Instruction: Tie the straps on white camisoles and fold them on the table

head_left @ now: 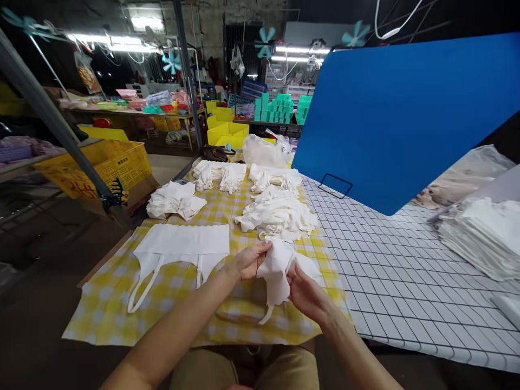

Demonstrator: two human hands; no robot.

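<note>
White cloth (277, 271) hangs between both hands — left hand (248, 261) pinches its top, right hand (305, 293) grips its side — above the checked cloth's (105, 303) near edge.

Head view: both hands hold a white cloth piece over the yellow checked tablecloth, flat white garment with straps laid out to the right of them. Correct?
Not quite. In the head view the flat white garment with straps lies to the left of the hands, not the right. The rest holds: the left hand and right hand hold the white cloth piece over the yellow checked tablecloth.
</note>
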